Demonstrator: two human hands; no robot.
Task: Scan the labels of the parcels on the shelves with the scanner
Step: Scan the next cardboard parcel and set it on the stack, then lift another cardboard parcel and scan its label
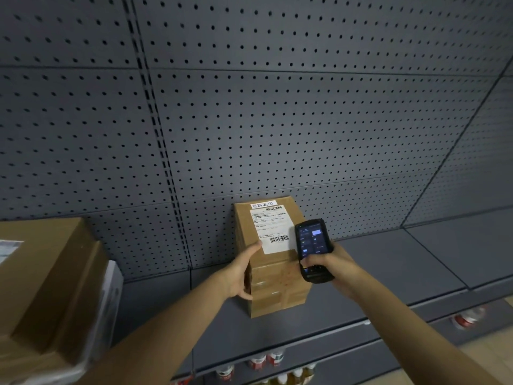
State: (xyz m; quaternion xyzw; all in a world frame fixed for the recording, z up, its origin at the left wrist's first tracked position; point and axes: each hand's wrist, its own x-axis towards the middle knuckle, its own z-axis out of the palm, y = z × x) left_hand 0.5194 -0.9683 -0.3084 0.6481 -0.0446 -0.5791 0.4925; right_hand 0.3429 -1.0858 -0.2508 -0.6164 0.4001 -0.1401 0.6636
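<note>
Left hand (241, 269) open against parcel (270, 262)'s side; right hand (330, 266) grips scanner (312, 250).

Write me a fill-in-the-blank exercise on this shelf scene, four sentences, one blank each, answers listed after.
1. The right hand holds a black ____ with a lit screen.
2. The left hand steadies a brown cardboard ____ on the shelf.
3. The white label on the parcel carries ____ printed barcodes.
4. The wall behind the shelf is a grey ____ panel dotted with holes.

Answers: scanner; parcel; two; pegboard
</note>
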